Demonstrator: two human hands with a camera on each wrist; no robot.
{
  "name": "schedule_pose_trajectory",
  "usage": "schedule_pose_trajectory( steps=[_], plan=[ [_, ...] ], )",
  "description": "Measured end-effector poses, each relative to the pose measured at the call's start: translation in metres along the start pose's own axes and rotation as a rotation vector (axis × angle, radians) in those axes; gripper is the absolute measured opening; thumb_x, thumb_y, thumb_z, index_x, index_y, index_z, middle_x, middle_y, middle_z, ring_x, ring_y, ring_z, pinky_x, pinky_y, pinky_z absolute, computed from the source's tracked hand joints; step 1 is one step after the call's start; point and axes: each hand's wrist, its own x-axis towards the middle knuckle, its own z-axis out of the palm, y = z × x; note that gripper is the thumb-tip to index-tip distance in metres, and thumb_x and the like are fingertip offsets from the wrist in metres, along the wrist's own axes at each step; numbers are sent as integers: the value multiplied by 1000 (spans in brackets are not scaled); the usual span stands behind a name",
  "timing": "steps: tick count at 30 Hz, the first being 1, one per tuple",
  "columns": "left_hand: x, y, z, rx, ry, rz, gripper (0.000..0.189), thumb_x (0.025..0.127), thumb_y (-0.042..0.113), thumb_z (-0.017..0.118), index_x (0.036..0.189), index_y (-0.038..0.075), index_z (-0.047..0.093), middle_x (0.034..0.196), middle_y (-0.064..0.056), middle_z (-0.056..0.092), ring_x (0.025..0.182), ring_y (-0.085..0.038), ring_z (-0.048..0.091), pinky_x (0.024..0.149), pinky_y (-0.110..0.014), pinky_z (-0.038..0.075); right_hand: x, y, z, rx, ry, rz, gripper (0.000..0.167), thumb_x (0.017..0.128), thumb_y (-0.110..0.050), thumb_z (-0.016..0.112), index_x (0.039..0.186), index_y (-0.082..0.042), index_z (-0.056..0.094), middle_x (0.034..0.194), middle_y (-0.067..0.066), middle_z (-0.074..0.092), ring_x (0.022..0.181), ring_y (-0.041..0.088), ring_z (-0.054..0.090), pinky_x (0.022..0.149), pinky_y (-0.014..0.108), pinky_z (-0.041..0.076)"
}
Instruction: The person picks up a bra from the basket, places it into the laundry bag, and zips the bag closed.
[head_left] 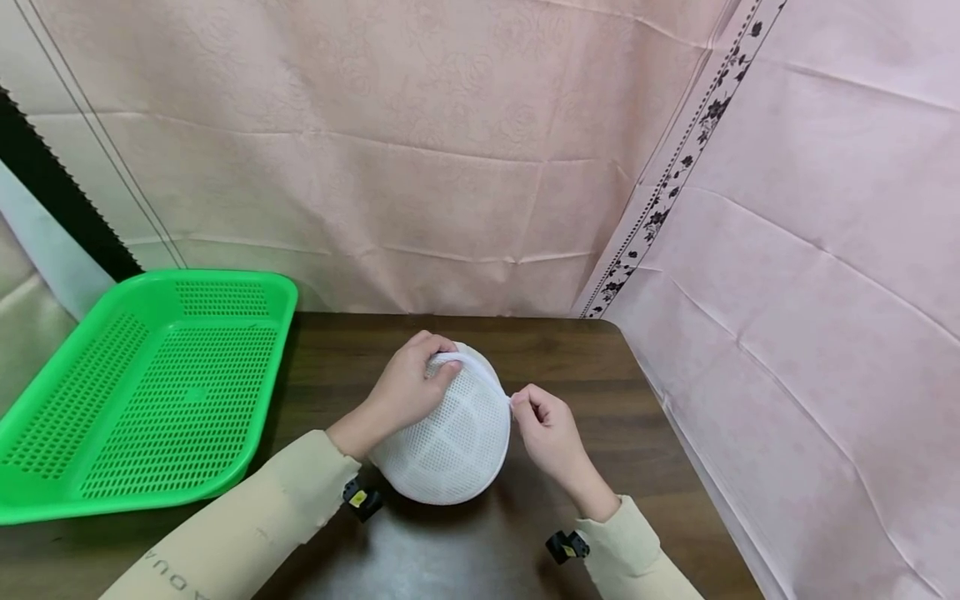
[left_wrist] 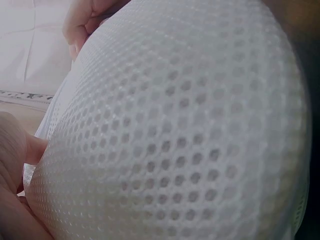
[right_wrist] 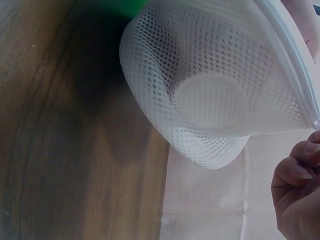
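Observation:
A white mesh laundry bag (head_left: pixel 448 442), rounded like a dome, is held up over the table in the head view. Along its upper edge runs a white zipper band (right_wrist: pixel 292 55). My left hand (head_left: pixel 408 379) grips that edge at the upper left, thumb on the near side of the mesh and fingers behind. At the band's right end, my right hand (head_left: pixel 546 429) pinches the corner with thumb and curled fingers. Through the mesh, the right wrist view shows a paler round patch (right_wrist: pixel 212 100). The bag's wall fills most of the left wrist view.
A green plastic basket (head_left: pixel 281 333) with slotted sides stands on the left of the brown wooden table (head_left: pixel 600 367). Pale pink cloth (head_left: pixel 450 167) hangs behind the table and down its right side.

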Motion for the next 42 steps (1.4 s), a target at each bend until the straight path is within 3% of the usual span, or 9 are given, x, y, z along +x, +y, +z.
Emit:
schedule_pose_trajectory(
  steps=[14, 22, 30, 42],
  plan=[
    [1, -7, -6, -1, 11, -7, 8, 91, 20, 66, 99, 17, 65, 98, 6, 55, 91, -14, 55, 86, -36, 45, -2, 2, 0, 3, -10, -6, 30, 96, 3, 50, 70, -9, 54, 58, -3, 42, 52, 10, 39, 46, 25, 33],
    [1, -12, -9, 10, 44, 4, 11, 91, 17, 66, 101, 15, 66, 99, 3, 56, 91, -16, 54, 85, -38, 46, -3, 2, 0, 12, -18, -5, 30, 96, 3, 50, 70, -10, 54, 58, -2, 43, 51, 10, 39, 45, 25, 33],
    [0, -12, -12, 17, 36, -28, 12, 91, 18, 66, 102, 14, 66, 101, 2, 55, 95, -18, 51, 85, -39, 45, -2, 3, 2, 18, -30, -9, 29, 96, 4, 49, 71, -9, 55, 59, -2, 44, 52, 10, 40, 46, 25, 34],
    [-1, -12, -13, 19, 40, -23, 12, 92, 20, 66, 102, 13, 66, 101, 3, 56, 96, -17, 51, 86, -38, 44, -4, 1, 2, 19, -40, 3, 29, 97, 3, 50, 71, -10, 55, 59, -2, 43, 53, 10, 40, 47, 25, 34]
  ],
)
